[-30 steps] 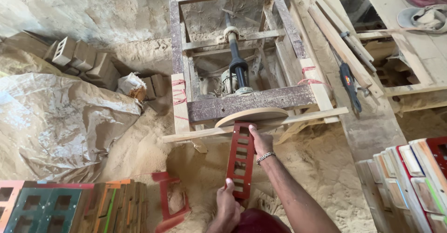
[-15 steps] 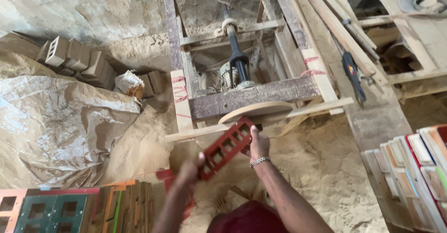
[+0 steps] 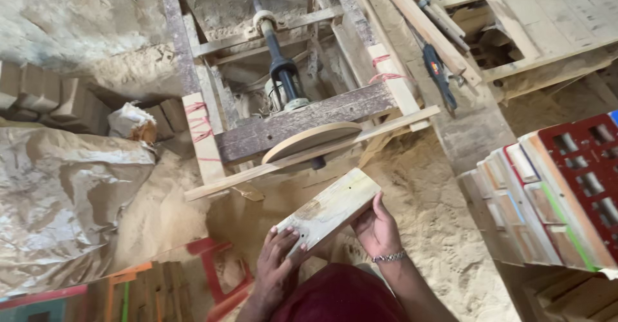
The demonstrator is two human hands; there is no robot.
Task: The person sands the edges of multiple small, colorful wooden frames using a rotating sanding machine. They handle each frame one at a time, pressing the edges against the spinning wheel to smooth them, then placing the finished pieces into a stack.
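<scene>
Head view shows us holding a pale wooden block in both hands: our left hand grips its near end, fingers over the top, and our right hand cups its right edge. Just beyond our hands sits a round sanding disc on a wooden frame, sawdust beneath.

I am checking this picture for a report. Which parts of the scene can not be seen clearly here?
- Head view: underside of the wooden block faces away; only its pale face shows.
- Left hand palm is hidden under the block.
- Right hand fingertips are hidden behind the block.
- Lower end of the motor shaft is covered by the round disc.
- Red panel is cut off by the right edge.
</scene>
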